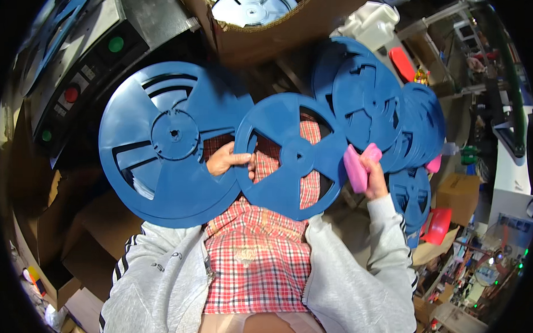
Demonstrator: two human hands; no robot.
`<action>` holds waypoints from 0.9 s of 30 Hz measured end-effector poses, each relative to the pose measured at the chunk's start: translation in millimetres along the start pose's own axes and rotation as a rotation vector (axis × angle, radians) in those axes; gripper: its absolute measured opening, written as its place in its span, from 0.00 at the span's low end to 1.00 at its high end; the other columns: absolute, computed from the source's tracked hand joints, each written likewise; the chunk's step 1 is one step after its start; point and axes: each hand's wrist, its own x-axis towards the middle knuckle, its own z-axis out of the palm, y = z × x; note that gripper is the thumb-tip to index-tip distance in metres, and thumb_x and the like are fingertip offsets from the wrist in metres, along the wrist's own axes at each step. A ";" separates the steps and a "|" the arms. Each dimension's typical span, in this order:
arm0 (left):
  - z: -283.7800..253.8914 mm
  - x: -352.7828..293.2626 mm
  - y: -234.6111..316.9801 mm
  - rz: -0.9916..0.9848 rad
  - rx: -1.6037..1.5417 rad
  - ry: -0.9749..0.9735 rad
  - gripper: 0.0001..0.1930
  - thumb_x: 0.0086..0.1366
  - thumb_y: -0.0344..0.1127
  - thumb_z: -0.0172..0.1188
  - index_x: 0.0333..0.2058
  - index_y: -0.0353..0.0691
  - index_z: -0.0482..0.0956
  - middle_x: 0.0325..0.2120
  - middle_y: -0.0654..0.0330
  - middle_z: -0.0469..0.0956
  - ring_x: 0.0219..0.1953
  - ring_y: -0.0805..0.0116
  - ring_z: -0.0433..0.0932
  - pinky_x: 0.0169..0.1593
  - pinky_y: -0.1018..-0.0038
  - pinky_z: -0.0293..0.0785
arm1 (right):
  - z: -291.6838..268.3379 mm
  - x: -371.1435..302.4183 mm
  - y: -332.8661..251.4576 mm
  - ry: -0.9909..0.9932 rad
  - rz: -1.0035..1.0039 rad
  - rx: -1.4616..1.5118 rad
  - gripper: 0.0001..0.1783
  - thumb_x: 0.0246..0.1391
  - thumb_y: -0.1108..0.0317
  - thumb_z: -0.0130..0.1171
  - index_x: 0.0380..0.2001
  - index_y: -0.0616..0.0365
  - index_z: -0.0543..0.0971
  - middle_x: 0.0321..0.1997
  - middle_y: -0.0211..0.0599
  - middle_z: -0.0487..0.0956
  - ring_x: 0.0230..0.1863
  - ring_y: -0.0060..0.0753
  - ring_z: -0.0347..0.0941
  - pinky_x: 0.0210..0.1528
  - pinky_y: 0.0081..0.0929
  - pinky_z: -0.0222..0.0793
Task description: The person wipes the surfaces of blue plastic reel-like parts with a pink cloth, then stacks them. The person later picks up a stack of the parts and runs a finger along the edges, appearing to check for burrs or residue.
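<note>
Blue plastic forms the reel [289,149] in front of the person's red checked garment [252,272]; the left hand [226,161] pinches its left rim between thumb and fingers. Curled around a pink cloth [356,169], the right hand [374,175] is at the opposite rim. A larger reel [182,196] is on the left, and overlapping reels [370,98] cluster on the right.

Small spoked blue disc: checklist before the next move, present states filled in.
1. Left hand on the left rim of the small spoked blue disc: ok, gripping.
2. Pink pad in right hand: ok, held.
3. Pad touching the disc's right rim: cannot tell; they meet in view.
4. Disc clear of the larger blue reel: cannot tell; edges overlap in view.
5. Disc's back face: cannot tell, hidden.
</note>
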 end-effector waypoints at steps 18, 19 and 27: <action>13.1 -6.5 0.3 0.086 -0.136 0.024 0.22 0.67 0.28 0.59 0.58 0.36 0.65 0.40 0.53 0.76 0.40 0.64 0.79 0.44 0.65 0.84 | 266.3 -106.0 -178.8 -1.092 -0.160 0.217 0.20 0.54 0.65 0.66 0.48 0.63 0.79 0.42 0.37 0.82 0.40 0.25 0.80 0.47 0.22 0.75; 18.0 -5.8 2.4 0.087 -0.141 0.012 0.22 0.67 0.28 0.59 0.58 0.36 0.64 0.40 0.53 0.76 0.40 0.64 0.79 0.44 0.64 0.84 | 284.5 -105.3 -173.6 -1.124 -0.142 0.212 0.19 0.53 0.66 0.67 0.47 0.62 0.80 0.41 0.37 0.83 0.39 0.24 0.80 0.47 0.21 0.75; 30.8 -9.6 6.5 0.116 -0.203 -0.050 0.25 0.65 0.25 0.58 0.60 0.37 0.63 0.42 0.52 0.74 0.40 0.64 0.78 0.46 0.64 0.82 | 216.1 -23.5 -86.4 -0.722 -0.358 -0.200 0.30 0.55 0.69 0.68 0.58 0.71 0.72 0.58 0.46 0.78 0.53 0.32 0.78 0.58 0.31 0.74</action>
